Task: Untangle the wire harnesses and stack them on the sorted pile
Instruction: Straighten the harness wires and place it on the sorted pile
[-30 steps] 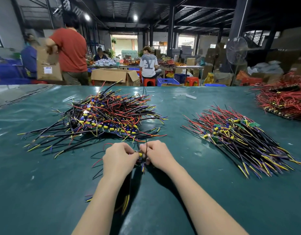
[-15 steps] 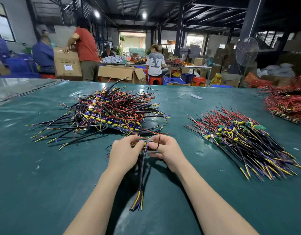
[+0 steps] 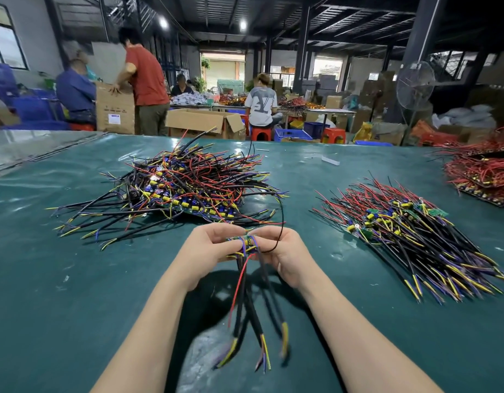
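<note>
Pinching one wire harness (image 3: 246, 241) of black, red, yellow and blue leads on a small green board, the left hand (image 3: 211, 246) and right hand (image 3: 287, 252) each have their grip clamped on it above the dark green bench (image 3: 74, 307), near the middle of its near edge. Its leads dangle toward that edge, blurred. One black lead arcs back toward the tangled heap of harnesses (image 3: 188, 188) just beyond; whether it is caught there I cannot tell. The sorted pile (image 3: 409, 236) lies toward the right edge, wires running far-left to near-right, so the right hand is nearer, and the harness probably needs turning to match.
</note>
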Available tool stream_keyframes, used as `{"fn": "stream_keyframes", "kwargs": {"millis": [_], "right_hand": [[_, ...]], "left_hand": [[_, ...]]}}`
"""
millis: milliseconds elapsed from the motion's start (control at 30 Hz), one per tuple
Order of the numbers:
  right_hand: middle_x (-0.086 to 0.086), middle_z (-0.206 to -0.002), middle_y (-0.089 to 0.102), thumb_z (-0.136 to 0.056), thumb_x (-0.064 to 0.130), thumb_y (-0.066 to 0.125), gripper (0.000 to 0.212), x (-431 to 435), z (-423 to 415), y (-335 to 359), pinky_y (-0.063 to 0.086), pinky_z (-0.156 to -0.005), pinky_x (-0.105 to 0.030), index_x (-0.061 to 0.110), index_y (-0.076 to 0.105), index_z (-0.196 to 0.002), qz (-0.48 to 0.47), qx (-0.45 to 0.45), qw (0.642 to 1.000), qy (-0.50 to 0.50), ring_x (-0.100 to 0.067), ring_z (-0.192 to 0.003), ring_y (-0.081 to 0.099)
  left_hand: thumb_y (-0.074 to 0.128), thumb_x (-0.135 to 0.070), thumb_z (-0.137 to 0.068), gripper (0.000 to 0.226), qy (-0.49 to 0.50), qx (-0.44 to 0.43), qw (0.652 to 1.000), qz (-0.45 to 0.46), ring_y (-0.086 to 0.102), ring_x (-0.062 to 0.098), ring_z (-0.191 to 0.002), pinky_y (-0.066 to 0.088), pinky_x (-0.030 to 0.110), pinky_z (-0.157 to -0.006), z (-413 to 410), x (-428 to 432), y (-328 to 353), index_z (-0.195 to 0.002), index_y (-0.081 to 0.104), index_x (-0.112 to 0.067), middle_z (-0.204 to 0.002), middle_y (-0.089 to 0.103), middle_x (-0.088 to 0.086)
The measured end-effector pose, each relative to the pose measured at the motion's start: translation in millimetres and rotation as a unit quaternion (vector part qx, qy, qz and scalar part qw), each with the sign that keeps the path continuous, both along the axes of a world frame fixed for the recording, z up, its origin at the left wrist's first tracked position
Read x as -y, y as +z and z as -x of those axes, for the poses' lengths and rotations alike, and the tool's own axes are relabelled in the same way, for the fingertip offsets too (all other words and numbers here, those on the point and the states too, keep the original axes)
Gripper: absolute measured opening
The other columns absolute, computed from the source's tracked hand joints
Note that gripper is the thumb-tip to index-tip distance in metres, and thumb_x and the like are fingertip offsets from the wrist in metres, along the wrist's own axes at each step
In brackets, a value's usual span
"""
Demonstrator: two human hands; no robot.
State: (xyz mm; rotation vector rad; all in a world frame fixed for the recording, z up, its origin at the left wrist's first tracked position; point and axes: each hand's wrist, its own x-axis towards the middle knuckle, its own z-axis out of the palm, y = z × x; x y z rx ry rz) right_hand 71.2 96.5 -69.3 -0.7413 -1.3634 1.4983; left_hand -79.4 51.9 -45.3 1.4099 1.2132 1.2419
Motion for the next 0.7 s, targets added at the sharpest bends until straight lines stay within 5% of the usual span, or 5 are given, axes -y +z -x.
{"fn": "stream_keyframes", "kwargs": {"millis": [333, 500, 567, 633, 700], "right_hand": [[-0.005, -0.062, 0.07, -0.063, 0.006, 0.059, 0.016, 0, -1, 0, 0.054, -0.058, -0.022, 0.01, 0.074, -0.06, 0.062, -0.095, 0.993, 0.046, -0.013, -0.054, 0.066], [-0.002, -0.064, 0.07, -0.074, 0.0, 0.058, 0.023, 0, -3, 2, 0.054, -0.056, -0.019, 0.013, 0.074, -0.061, 0.079, -0.076, 0.993, 0.048, -0.01, -0.057, 0.065], [-0.001, -0.061, 0.068, -0.059, 0.007, 0.073, 0.006, 3, -5, 6, 0.05, -0.052, -0.017, 0.013, 0.073, -0.061, 0.112, -0.122, 0.983, 0.081, -0.009, -0.053, 0.062], [0.0, -0.059, 0.066, -0.038, 0.009, 0.087, 0.028, 3, -6, 8, 0.048, -0.049, -0.016, 0.012, 0.073, -0.062, 0.141, -0.213, 0.961, 0.102, -0.01, -0.05, 0.061], [0.001, -0.057, 0.064, -0.043, 0.003, 0.081, 0.028, 1, -9, 7, 0.045, -0.043, -0.014, 0.013, 0.074, -0.069, 0.134, -0.25, 0.957, 0.053, -0.008, -0.047, 0.059]], "left_hand": [[0.057, 0.011, -0.083, 0.034, -0.03, 0.105, 0.994, -0.021, 0.066, 0.009, -0.06, 0.051, 0.021, -0.053, -1, 2, 1, -0.102, 0.057, -0.017, -0.072, 0.072, 0.0], [0.058, 0.011, -0.082, 0.026, -0.026, 0.107, 0.994, -0.007, 0.066, 0.009, -0.059, 0.052, 0.021, -0.051, 2, 0, 0, -0.1, 0.056, -0.009, -0.07, 0.071, 0.0], [0.056, 0.011, -0.082, 0.026, -0.049, 0.145, 0.988, 0.02, 0.067, 0.011, -0.059, 0.053, 0.022, -0.051, 5, 1, 0, -0.098, 0.055, -0.01, -0.07, 0.071, 0.001], [0.053, 0.011, -0.083, 0.025, -0.044, 0.206, 0.977, 0.031, 0.068, 0.011, -0.059, 0.054, 0.021, -0.051, 9, 2, 3, -0.093, 0.053, -0.012, -0.068, 0.071, 0.0], [0.054, 0.008, -0.085, 0.02, 0.035, 0.236, 0.971, 0.034, 0.067, 0.011, -0.06, 0.053, 0.019, -0.05, 11, 1, 4, -0.088, 0.052, -0.012, -0.066, 0.07, -0.001]]}}
